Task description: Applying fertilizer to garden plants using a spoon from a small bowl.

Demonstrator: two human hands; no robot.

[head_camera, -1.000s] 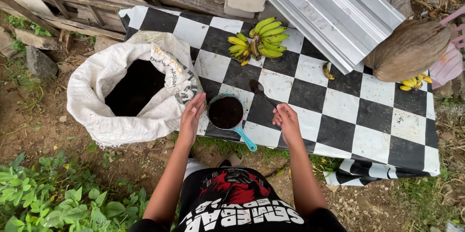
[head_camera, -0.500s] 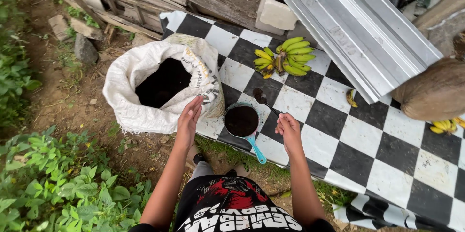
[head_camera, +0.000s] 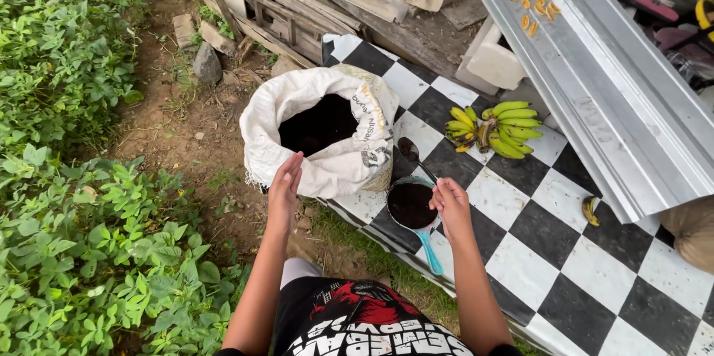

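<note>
On the checkered surface [head_camera: 520, 252], near its edge, sits the blue-handled scoop [head_camera: 413, 207] full of dark soil. My right hand [head_camera: 451, 206] touches its rim, fingers loosely curled, holding nothing. My left hand [head_camera: 285, 191] hovers open and flat beside the white sack [head_camera: 327, 140] of soil. Beyond lie green bananas [head_camera: 494, 129] and corrugated metal sheeting [head_camera: 610, 103].

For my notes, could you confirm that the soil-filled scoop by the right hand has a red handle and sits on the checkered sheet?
Not quite: the head view shows the scoop with a light blue handle, not red. It does sit on the checkered sheet by the right hand.
</note>
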